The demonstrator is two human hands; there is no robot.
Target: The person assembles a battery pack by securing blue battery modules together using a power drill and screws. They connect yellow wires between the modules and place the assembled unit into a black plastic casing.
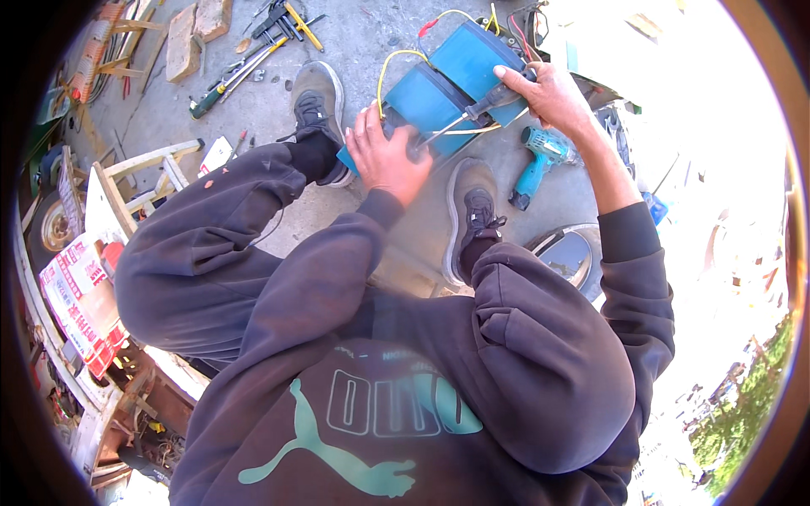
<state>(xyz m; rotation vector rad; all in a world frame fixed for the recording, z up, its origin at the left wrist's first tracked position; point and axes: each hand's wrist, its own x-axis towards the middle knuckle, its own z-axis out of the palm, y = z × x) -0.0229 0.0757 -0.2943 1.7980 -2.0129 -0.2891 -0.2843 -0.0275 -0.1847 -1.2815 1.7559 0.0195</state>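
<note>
Two blue box-shaped batteries, a nearer one and a farther one, lie side by side on the ground beyond my feet. A yellow wire loops over from the nearer battery. My left hand grips the near end of that battery, its fingers bent over the edge and its thumb blurred. My right hand is closed around the dark handle of a screwdriver. The screwdriver's thin shaft slants down-left toward the nearer battery's end by my left thumb; my left hand partly hides where the tip meets it.
A teal cordless drill lies right of my right shoe. A round mirror-like piece is nearer my knee. Pliers-like tools, bricks and a wooden frame lie leftward. Bright glare washes out the right side.
</note>
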